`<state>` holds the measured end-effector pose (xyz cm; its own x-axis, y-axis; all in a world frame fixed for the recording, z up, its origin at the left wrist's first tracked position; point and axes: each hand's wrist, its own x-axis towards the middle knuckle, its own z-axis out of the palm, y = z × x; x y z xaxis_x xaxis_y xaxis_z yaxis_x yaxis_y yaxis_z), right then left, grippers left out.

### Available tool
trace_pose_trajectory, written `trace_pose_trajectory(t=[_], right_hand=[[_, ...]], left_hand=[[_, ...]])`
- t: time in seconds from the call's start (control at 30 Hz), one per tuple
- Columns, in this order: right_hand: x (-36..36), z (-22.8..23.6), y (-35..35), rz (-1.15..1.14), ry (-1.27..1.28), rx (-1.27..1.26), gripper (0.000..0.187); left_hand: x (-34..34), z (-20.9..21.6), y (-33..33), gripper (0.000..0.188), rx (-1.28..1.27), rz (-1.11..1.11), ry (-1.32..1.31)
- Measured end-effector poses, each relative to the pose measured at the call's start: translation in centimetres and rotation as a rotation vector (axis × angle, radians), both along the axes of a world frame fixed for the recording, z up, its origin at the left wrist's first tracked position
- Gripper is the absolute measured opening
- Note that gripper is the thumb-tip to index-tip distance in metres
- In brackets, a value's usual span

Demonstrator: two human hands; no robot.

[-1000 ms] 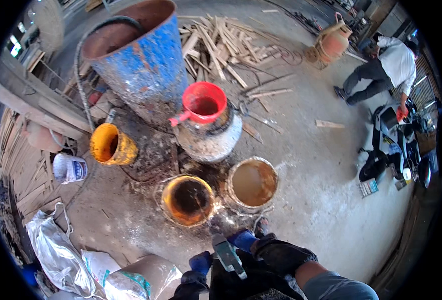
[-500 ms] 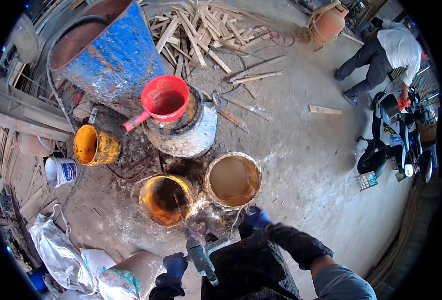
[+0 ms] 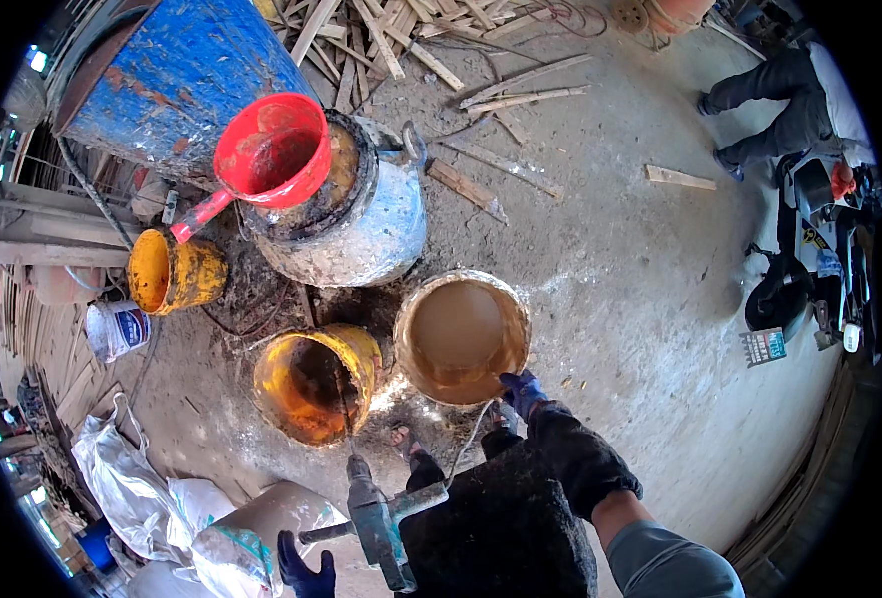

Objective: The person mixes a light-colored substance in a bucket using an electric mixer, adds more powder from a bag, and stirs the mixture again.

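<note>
My right hand [image 3: 525, 394], in a dark blue glove, is at the near right rim of a round bucket [image 3: 514, 371] of murky brown liquid, its fingers hooked over the edge. My left hand [image 3: 304, 572], gloved too, is held low with fingers apart and nothing in it. Just above it is the black side handle of a green-grey power drill [image 3: 373, 528]. The drill rests against the black covering [image 3: 481, 533] in front of me, its nose toward a stained yellow bucket [image 3: 369, 357]. A thin rod stands in that bucket; whether it joins the drill is unclear.
A red dipper [image 3: 311, 179] lies on a whitish metal drum [image 3: 371, 234], beside a large blue barrel [image 3: 191, 90]. Smaller yellow [image 3: 199, 279] and white buckets [image 3: 122, 329] stand left. White sacks [image 3: 127, 488] lie lower left, scrap wood [image 3: 431, 60] beyond. A person [image 3: 800, 100] stands by a scooter [image 3: 805, 249].
My left hand has come away from beside the drill's side handle and opened. My right hand has reached the liquid bucket's rim. The view has shifted, and the drill sits slightly further left.
</note>
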<state>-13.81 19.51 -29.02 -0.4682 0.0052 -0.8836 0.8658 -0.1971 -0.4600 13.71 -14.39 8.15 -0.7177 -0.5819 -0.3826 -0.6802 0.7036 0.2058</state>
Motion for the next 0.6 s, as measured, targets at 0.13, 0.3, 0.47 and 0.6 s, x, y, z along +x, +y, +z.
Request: trace_pose_trajectory(t=[0.13,0.3,0.47,0.6], right_hand=[[-2.1,2.1,-2.1,0.244,0.034,0.232,0.027],[-1.8,-0.4,-4.2,0.307,0.105,0.302,0.028],[-5.7,9.1,-6.9,0.224,0.146,0.105,0.021],[-5.0,13.4,-7.2,0.318,0.118,0.081,0.023]], left_hand=[[0.1,1.2,1.2,0.065,0.019,0.059,0.099],[-3.0,-0.4,2.9,0.061,0.156,0.066,0.262],[-9.0,-10.3,5.4,0.061,1.025,0.695,0.487],[-15.7,-19.1,8.2,0.063,1.389,0.866,0.263]])
